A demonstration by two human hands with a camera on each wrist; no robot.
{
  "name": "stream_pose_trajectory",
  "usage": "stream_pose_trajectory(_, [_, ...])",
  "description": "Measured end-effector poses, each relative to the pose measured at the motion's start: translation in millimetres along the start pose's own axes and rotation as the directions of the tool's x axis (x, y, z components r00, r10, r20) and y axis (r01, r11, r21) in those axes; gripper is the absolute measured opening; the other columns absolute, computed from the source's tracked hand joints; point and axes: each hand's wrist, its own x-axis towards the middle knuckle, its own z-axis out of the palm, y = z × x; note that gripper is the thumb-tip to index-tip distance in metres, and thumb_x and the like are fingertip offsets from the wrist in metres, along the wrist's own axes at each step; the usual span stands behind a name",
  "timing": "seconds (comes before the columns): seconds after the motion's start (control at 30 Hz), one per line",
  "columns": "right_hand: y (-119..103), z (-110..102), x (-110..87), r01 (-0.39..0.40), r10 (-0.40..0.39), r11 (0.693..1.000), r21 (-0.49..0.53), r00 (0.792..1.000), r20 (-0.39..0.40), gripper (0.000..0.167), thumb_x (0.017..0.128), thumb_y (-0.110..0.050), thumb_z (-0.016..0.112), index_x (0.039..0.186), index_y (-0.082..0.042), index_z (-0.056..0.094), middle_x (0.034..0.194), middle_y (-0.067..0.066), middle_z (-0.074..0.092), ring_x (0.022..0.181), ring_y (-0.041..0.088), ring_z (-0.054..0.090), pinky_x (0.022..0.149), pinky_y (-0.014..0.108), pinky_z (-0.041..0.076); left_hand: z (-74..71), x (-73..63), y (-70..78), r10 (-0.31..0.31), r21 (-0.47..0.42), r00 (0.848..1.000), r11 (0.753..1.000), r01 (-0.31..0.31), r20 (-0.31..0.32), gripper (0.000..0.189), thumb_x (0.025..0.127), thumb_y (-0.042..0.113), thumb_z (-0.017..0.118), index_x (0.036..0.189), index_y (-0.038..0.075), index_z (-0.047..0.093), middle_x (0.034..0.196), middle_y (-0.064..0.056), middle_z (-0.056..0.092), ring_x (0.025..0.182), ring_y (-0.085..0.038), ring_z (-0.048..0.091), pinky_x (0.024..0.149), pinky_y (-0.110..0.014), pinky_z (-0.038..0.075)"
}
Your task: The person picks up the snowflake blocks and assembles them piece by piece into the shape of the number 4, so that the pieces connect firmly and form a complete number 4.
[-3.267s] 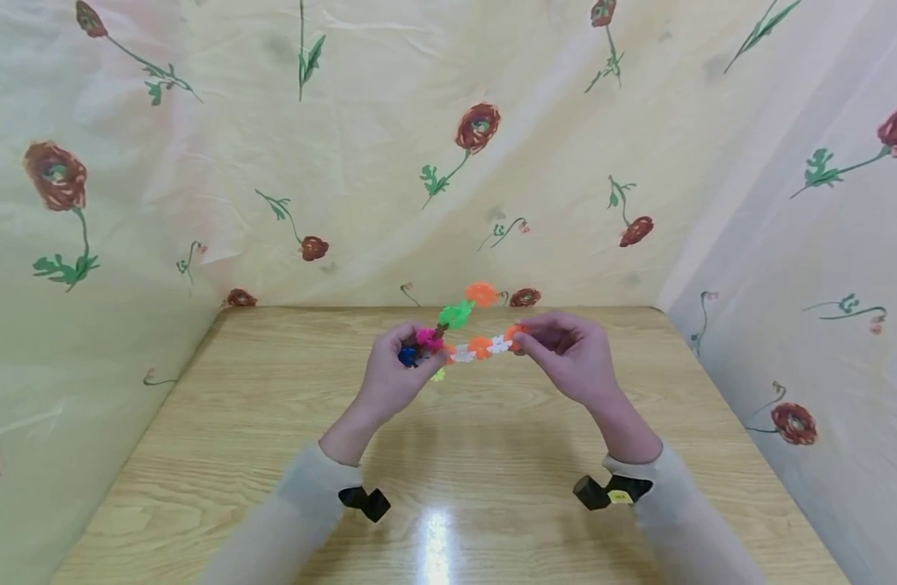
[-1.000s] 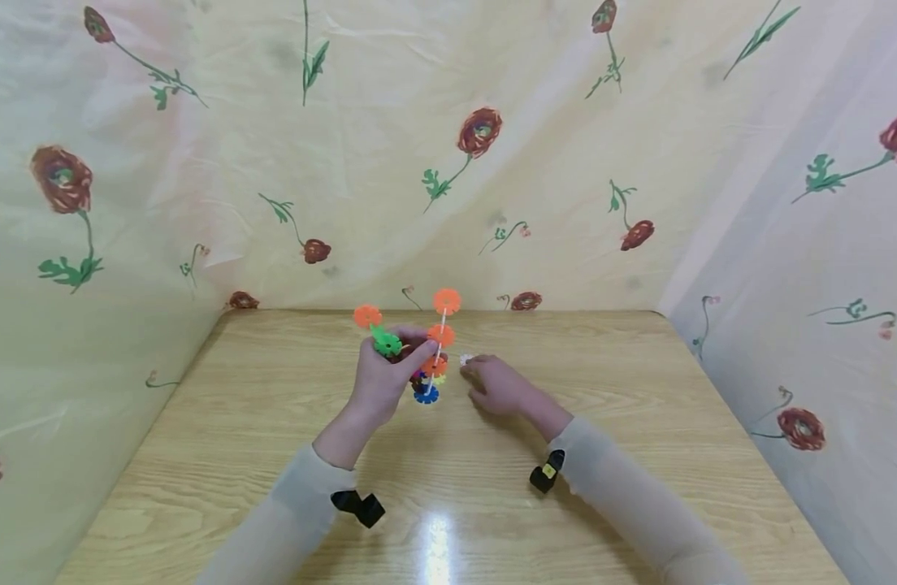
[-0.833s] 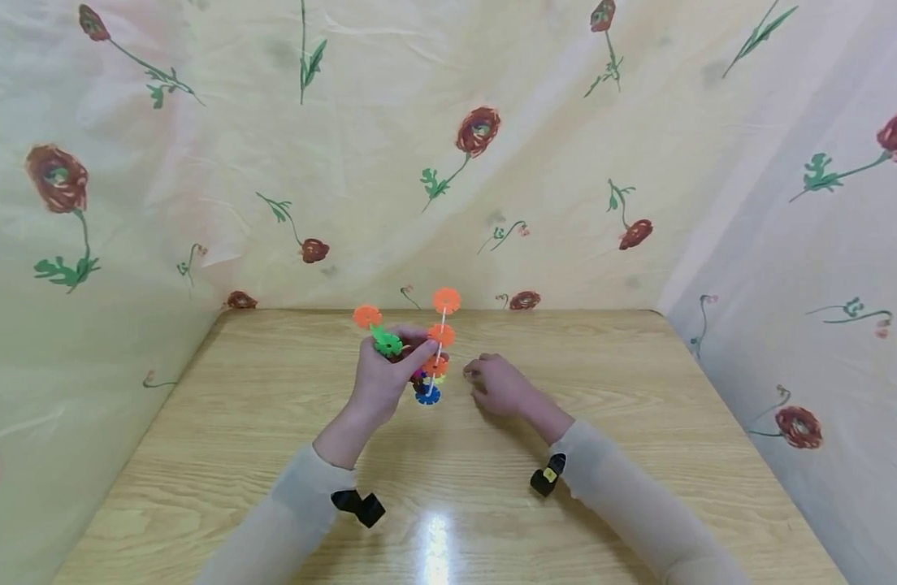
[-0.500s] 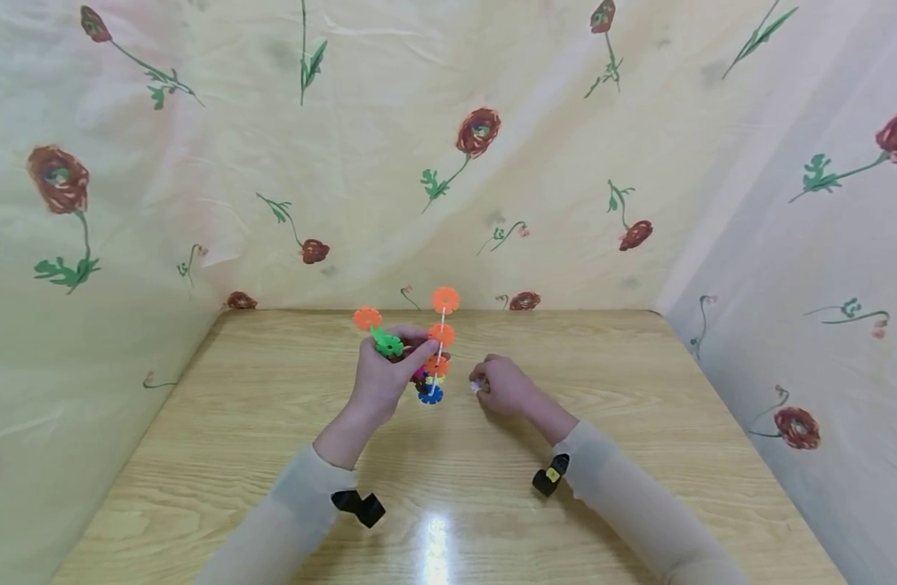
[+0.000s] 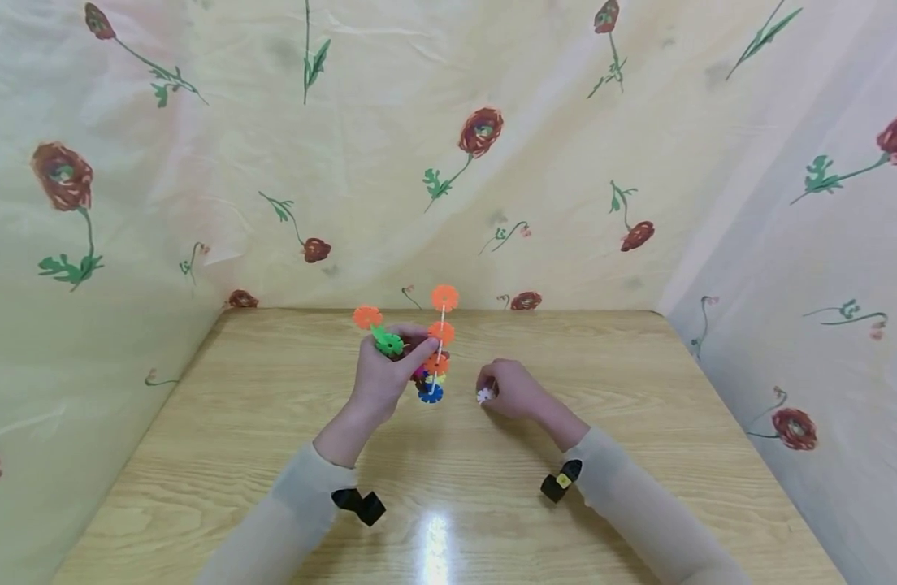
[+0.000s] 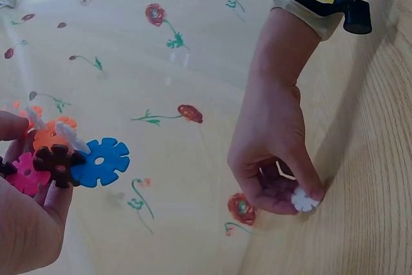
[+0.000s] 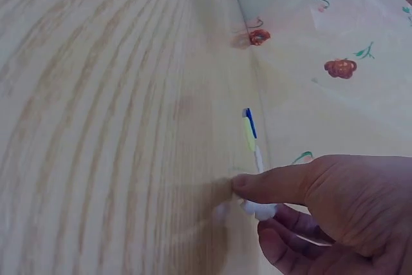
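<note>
My left hand [image 5: 381, 370] grips a joined cluster of plastic snowflake discs above the table. Out of it rises a chain of orange discs [image 5: 444, 298] linked by white ones seen edge-on. A blue disc [image 6: 103, 161], a brown disc [image 6: 59, 164] and a pink disc [image 6: 26, 173] show at its lower end; a green disc [image 5: 387, 341] with an orange one beyond sits at the left. To the right, low over the table, my right hand [image 5: 515, 388] pinches a white snowflake disc [image 6: 305, 200] between thumb and fingers. Part of the cluster is hidden in the left palm.
The wood-grain table [image 5: 273, 455] runs back to a flower-print cloth [image 5: 390, 162], which also hangs at both sides. In the right wrist view a thin blue, yellow and white strip [image 7: 252, 130] shows beyond the thumb. Black wrist cameras [image 5: 558, 481] sit on both sleeves.
The right hand has left the chain and now holds a white disc low over the table, drawn slightly right and nearer. The left hand has turned the cluster; its chain points up.
</note>
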Motion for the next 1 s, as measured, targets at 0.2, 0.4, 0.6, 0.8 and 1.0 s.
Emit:
stream_pose_trajectory(0.2, [-1.1,-9.3,-7.9,0.024,-0.027,0.998,0.066,0.999,0.036,0.009,0.093,-0.002,0.074,0.090,-0.011,0.075,0.082,-0.003,0.069,0.074,0.007,0.058,0.067,0.023,0.051,1.3,0.1,0.6,-0.020,0.005,1.000,1.000,0.020,0.001,0.022,0.097,0.005,0.076,0.111,-0.011,0.071,0.089,0.010,0.078,0.084,-0.010,0.075,0.076,-0.024,0.063])
stream_pose_trajectory(0.4, [-22.3,-43.5,-15.5,0.094,-0.068,0.985,0.147,0.982,-0.173,0.007,0.099,-0.007,0.073,0.104,-0.006,0.078,0.093,0.004,0.077,0.084,0.015,0.073,0.075,0.031,0.064,1.9,-0.1,2.2,-0.031,0.028,1.000,0.999,0.031,0.002,0.022,0.097,0.006,0.077,0.112,-0.008,0.073,0.093,0.007,0.078,0.088,-0.010,0.075,0.080,-0.025,0.064])
stream_pose_trajectory(0.6, [-46.6,-72.2,-23.8,0.248,-0.135,0.948,0.199,0.880,-0.455,0.007,0.095,-0.003,0.077,0.100,-0.009,0.076,0.096,0.005,0.080,0.089,0.022,0.080,0.079,0.037,0.067,2.3,0.1,2.6,-0.033,0.008,0.999,0.999,0.033,0.020,0.022,0.098,0.007,0.076,0.113,-0.009,0.072,0.093,0.007,0.078,0.087,-0.011,0.077,0.080,-0.026,0.064])
stream_pose_trajectory(0.8, [-69.5,-82.8,-32.0,0.417,-0.198,0.873,0.254,0.778,-0.596,0.014,0.090,0.005,0.081,0.099,-0.007,0.078,0.099,0.009,0.082,0.088,0.014,0.079,0.084,0.025,0.065,3.4,0.6,2.0,-0.038,-0.009,0.999,0.999,0.038,0.028,0.022,0.099,0.006,0.074,0.113,-0.011,0.071,0.092,0.008,0.079,0.087,-0.011,0.078,0.079,-0.026,0.065])
stream_pose_trajectory(1.0, [-85.0,-84.8,-36.8,0.537,-0.260,0.796,0.278,0.718,-0.646,0.014,0.089,0.008,0.080,0.097,-0.004,0.079,0.099,0.014,0.082,0.091,0.018,0.080,0.085,0.025,0.065,5.7,0.7,1.0,-0.040,0.004,0.999,0.999,0.040,0.024,0.024,0.099,0.008,0.075,0.114,-0.011,0.073,0.091,0.009,0.080,0.087,-0.011,0.077,0.078,-0.026,0.065])
